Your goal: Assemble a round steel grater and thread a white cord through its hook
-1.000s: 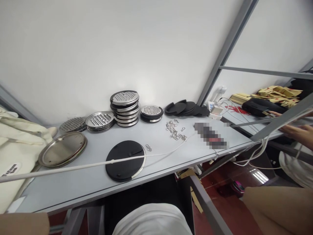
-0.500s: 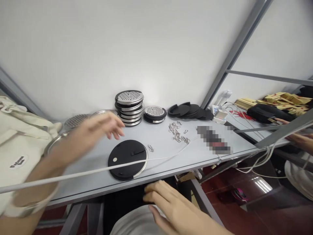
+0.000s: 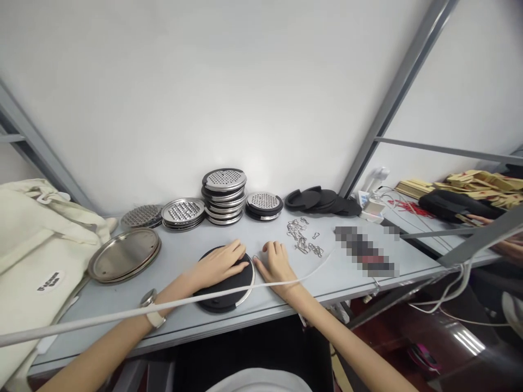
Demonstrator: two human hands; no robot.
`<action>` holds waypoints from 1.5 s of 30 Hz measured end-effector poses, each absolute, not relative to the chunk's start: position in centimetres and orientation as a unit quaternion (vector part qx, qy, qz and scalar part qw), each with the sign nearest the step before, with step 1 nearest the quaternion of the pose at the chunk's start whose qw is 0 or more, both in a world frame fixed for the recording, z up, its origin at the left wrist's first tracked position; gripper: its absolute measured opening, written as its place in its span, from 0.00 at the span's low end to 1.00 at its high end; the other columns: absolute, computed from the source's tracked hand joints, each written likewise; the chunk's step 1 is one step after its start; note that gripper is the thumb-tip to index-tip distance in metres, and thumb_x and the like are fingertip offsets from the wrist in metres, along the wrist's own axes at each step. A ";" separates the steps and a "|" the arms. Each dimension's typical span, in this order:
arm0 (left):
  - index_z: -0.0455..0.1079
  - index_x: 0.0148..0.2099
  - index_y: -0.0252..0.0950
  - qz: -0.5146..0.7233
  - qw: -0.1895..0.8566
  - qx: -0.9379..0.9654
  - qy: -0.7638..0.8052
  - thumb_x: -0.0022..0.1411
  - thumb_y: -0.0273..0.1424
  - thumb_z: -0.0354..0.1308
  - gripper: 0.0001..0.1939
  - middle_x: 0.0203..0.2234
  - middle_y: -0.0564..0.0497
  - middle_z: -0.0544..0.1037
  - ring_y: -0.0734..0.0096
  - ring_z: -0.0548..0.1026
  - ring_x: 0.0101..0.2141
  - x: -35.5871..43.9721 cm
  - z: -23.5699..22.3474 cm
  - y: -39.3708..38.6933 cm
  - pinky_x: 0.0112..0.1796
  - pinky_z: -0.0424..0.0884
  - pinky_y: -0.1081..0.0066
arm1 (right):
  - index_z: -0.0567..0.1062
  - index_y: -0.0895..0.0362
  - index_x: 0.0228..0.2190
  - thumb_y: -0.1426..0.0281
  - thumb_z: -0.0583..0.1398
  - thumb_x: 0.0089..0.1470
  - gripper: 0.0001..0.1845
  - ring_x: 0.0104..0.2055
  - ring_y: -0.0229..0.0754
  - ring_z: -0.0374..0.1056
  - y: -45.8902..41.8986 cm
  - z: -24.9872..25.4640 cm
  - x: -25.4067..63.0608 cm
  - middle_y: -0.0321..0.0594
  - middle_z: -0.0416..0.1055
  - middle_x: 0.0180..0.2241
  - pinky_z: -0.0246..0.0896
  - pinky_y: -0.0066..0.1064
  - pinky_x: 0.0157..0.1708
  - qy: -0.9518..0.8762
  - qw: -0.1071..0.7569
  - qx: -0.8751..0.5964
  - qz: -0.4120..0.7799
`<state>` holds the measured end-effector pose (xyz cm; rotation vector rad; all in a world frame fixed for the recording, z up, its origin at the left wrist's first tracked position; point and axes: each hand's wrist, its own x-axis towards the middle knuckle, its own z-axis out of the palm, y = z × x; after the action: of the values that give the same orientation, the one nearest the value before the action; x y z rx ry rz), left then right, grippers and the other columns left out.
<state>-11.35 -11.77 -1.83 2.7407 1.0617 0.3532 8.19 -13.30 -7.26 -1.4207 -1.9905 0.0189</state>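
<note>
My left hand (image 3: 223, 265) lies flat on a round black lid (image 3: 218, 302) with a silver rim, its fingers spread over the upper part. This lid rests on the table near the front edge. Just right of it, my right hand (image 3: 278, 268) is on the tabletop with curled fingers. A small metal snap clip, mostly hidden, shows at its thumb tip. Further back on the right lies a loose pile of similar snap clips (image 3: 300, 239). A white cable (image 3: 175, 302) crosses in front of both hands.
Behind stand a tall stack of perforated discs (image 3: 224, 201), a shorter stack (image 3: 264, 204), and grater plates (image 3: 183, 209). Plain metal lids (image 3: 125, 255) lie left, beside a cream bag (image 3: 32, 256). Black rings (image 3: 318, 200) lie back right. Another person's hand (image 3: 510, 247) shows far right.
My left hand has come from the left, in the air, down onto the black lid. My right hand has risen from below the table edge to the tabletop beside the lid.
</note>
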 end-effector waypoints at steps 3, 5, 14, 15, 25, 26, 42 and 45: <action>0.59 0.36 0.37 0.134 0.109 0.926 0.335 0.65 0.39 0.45 0.11 0.33 0.51 0.65 0.71 0.66 0.30 -11.3 -1.9 -10.1 0.32 0.60 0.70 | 0.62 0.56 0.27 0.71 0.53 0.54 0.04 0.33 0.45 0.60 -12.0 -7.8 8.3 0.42 0.63 0.29 0.60 0.37 0.35 -0.773 0.338 -0.536 0.038; 0.60 0.36 0.37 0.135 0.118 0.929 0.324 0.65 0.38 0.45 0.10 0.33 0.51 0.65 0.71 0.65 0.30 -11.2 -1.9 -9.4 0.31 0.59 0.70 | 0.61 0.55 0.26 0.73 0.53 0.53 0.05 0.31 0.43 0.60 -11.7 -7.7 8.5 0.40 0.63 0.27 0.59 0.34 0.33 -0.773 0.349 -0.524 0.073; 0.60 0.35 0.36 0.161 0.146 0.925 0.311 0.66 0.37 0.44 0.11 0.32 0.51 0.65 0.71 0.65 0.31 -9.8 -1.7 -8.2 0.33 0.61 0.71 | 0.63 0.55 0.29 0.63 0.52 0.57 0.09 0.28 0.38 0.64 -10.2 -5.8 9.1 0.36 0.66 0.28 0.60 0.31 0.32 -0.687 0.491 -0.468 0.262; 0.60 0.35 0.36 0.172 0.146 0.921 0.317 0.65 0.36 0.45 0.10 0.33 0.51 0.65 0.71 0.65 0.31 -9.8 -1.8 -8.3 0.34 0.61 0.71 | 0.63 0.55 0.30 0.61 0.53 0.57 0.10 0.29 0.38 0.65 -10.2 -5.7 9.2 0.36 0.67 0.28 0.61 0.32 0.33 -0.667 0.511 -0.454 0.296; 0.62 0.46 0.38 0.280 0.251 0.867 0.328 0.60 0.37 0.53 0.13 0.40 0.49 0.70 0.66 0.68 0.42 -9.1 -2.2 -9.9 0.44 0.64 0.66 | 0.62 0.54 0.26 0.52 0.59 0.49 0.19 0.35 0.42 0.70 -10.8 -5.5 9.3 0.38 0.71 0.28 0.66 0.38 0.40 -0.591 0.542 -0.368 0.471; 0.63 0.46 0.38 0.294 0.263 0.856 0.333 0.60 0.37 0.53 0.13 0.40 0.49 0.71 0.66 0.68 0.41 -9.0 -2.3 -9.9 0.44 0.65 0.66 | 0.62 0.54 0.26 0.52 0.60 0.49 0.19 0.35 0.42 0.70 -10.9 -5.4 9.2 0.38 0.71 0.28 0.66 0.39 0.41 -0.591 0.540 -0.364 0.476; 0.72 0.37 0.36 0.311 0.277 0.829 0.373 0.61 0.37 0.52 0.12 0.31 0.52 0.76 0.72 0.68 0.30 -9.2 -1.9 -9.1 0.32 0.63 0.72 | 0.62 0.53 0.34 0.58 0.59 0.51 0.15 0.32 0.38 0.69 -11.2 -6.5 9.0 0.36 0.69 0.30 0.68 0.34 0.36 -0.599 0.541 -0.349 0.476; 0.71 0.37 0.36 0.315 0.293 0.820 0.377 0.60 0.37 0.53 0.11 0.30 0.52 0.76 0.72 0.69 0.30 -9.2 -1.9 -9.1 0.32 0.63 0.72 | 0.65 0.55 0.35 0.61 0.57 0.54 0.11 0.31 0.37 0.67 -11.6 -6.6 8.9 0.36 0.67 0.29 0.65 0.31 0.34 -0.665 0.508 -0.355 0.417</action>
<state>-9.17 -9.11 -1.86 2.1843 1.0028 0.8401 8.94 -11.59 -6.61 -0.8547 -1.6016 1.0047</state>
